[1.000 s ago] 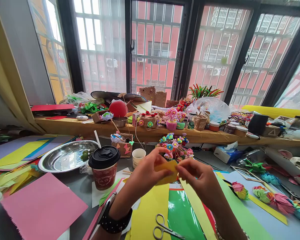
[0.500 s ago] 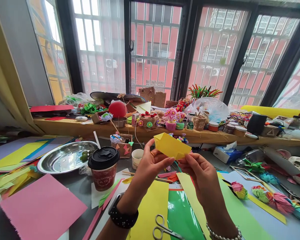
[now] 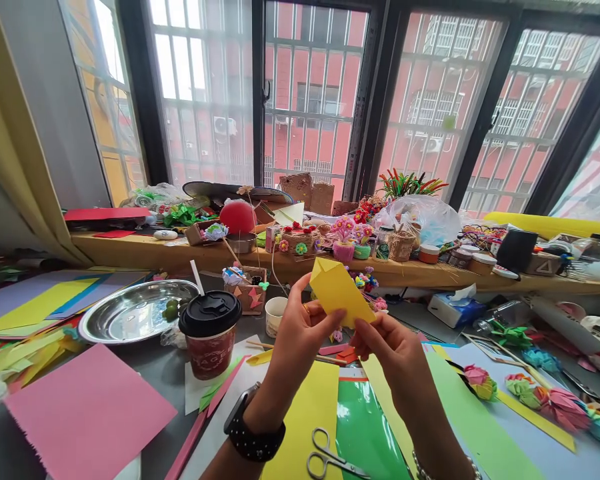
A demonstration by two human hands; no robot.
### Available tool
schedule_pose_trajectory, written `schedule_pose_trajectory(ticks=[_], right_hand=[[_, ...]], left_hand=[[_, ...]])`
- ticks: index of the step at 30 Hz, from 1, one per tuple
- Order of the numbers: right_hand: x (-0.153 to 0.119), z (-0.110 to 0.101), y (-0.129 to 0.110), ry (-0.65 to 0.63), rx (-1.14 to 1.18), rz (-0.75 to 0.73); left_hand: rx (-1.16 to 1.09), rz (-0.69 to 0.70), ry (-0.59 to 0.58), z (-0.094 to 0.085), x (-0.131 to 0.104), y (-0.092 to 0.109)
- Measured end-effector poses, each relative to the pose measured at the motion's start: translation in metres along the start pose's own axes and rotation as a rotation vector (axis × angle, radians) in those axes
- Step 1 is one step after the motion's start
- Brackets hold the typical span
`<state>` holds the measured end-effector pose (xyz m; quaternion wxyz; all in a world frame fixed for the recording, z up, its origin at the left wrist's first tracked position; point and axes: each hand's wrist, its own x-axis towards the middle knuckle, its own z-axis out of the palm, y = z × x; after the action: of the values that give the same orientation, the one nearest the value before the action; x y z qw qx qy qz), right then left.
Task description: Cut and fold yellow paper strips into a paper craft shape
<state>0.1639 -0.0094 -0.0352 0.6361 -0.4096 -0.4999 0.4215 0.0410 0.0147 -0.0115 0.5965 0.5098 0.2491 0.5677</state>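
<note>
A folded piece of yellow paper (image 3: 341, 291) is held up above the table between both hands. Its upper left end shows pointed folds. My left hand (image 3: 305, 327) grips its left and lower side, the thumb lying across the front. At the lower right corner, my right hand (image 3: 387, 343) pinches the paper between thumb and fingers. Below them, small scissors (image 3: 330, 457) lie partly on a yellow sheet (image 3: 303, 407) and partly on a glossy green packet (image 3: 367, 420).
To the left stand a lidded cup (image 3: 210, 333) with a straw and a metal plate (image 3: 105, 320) holding green fruit. A pink sheet (image 3: 90, 413) lies in front. Paper flowers (image 3: 480, 383) rest at right. Crafts crowd the windowsill (image 3: 300, 263) behind.
The folded yellow paper has tilted, its right end now lower and its face turned more toward me. My right hand has shifted slightly down with it. The view has moved a little.
</note>
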Motion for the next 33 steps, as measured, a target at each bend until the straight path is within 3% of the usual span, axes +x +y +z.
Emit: schedule_pose_trajectory(ticks=[4,8,13,16,18,26,33], right_hand=[[0.000,0.007,0.005,0.001,0.097,-0.011],[-0.001,0.001,0.001,-0.105,-0.040,-0.061],[0.000,-0.018,-0.008,-0.050,-0.319,-0.371],[0.000,-0.024,-0.011,-0.130,-0.539,-0.556],[-0.001,-0.027,-0.014,-0.206,-0.660,-0.604],[-0.004,-0.034,-0.022,-0.299,-0.668,-0.534],[-0.005,-0.031,-0.024,-0.194,-0.573,-0.506]], left_hand=[[-0.039,0.018,0.015,0.007,-0.002,-0.007],[0.019,0.029,-0.024,0.003,-0.001,-0.004],[0.144,-0.056,-0.067,-0.007,0.001,0.008],[0.167,-0.102,-0.133,-0.008,0.000,0.011],[0.170,-0.109,-0.151,-0.007,-0.002,0.013],[0.203,-0.153,-0.196,-0.006,-0.007,0.015],[0.147,-0.137,-0.149,-0.004,-0.009,0.020]])
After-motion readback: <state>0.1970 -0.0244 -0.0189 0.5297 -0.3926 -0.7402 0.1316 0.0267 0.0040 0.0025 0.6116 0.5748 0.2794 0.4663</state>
